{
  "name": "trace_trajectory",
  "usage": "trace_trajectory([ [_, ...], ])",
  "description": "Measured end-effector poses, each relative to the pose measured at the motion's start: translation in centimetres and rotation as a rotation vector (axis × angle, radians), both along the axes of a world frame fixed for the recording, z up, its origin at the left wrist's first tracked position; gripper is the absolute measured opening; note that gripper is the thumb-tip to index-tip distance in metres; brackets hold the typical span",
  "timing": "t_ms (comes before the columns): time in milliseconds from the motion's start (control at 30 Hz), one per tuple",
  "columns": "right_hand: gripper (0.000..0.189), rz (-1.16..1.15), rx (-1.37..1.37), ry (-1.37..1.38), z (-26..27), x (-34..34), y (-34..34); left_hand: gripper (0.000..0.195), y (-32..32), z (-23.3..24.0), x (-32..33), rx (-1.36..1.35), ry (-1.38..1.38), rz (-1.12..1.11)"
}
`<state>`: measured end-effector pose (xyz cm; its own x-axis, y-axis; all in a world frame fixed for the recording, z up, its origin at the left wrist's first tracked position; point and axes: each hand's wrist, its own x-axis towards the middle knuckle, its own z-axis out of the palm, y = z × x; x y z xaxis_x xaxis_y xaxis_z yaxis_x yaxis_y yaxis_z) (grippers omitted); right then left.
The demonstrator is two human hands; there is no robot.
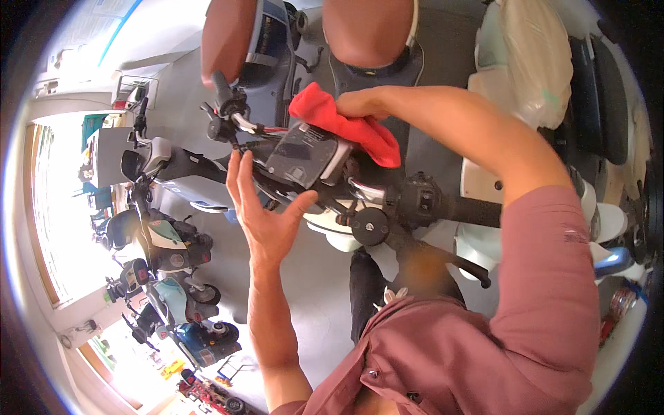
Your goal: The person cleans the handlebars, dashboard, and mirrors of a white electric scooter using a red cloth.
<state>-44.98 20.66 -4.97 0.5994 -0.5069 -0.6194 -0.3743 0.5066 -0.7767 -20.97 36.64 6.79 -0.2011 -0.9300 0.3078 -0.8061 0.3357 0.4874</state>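
My right hand [360, 105] grips a red cloth [332, 116], which drapes along the rear edge of a scooter's dark display panel [302, 154]. The panel's glossy face bears small writing. My left hand [267, 218] has its thumb and fingers spread at the front of the same scooter and holds nothing. Its fingertips are close to the dark front trim; whether they touch it I cannot tell. One handlebar grip [222, 89] points to the upper left. The other grip [474, 211] runs to the right, past a switch block [423, 198] and a round mirror mount [370, 226].
Two scooters with brown seats [369, 31] [228, 39] stand beyond the handlebar. A brake lever [467, 267] juts out near my body. At the left are a grey scooter [197, 189] and several small scooters [176, 244]. A plastic-covered seat [537, 62] lies at the upper right.
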Motion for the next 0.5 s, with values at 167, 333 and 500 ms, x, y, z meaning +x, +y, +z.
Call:
trace_trajectory([
  [167, 0.05, -0.052, -0.022, 0.051, 5.8, -2.3, 5.9, 0.109, 0.2, 0.3, -0.6, 0.006, 0.013, -0.002],
  [333, 0.063, 0.145, -0.387, 0.149, 7.2, -2.2, 6.7, 0.108, -0.1, 0.3, -0.1, -0.006, -0.051, -0.017],
  [500, 0.056, 0.44, -0.569, 0.087, 9.4, -1.1, 6.0, 0.107, 0.0, 0.1, -0.2, 0.016, -0.016, -0.011],
])
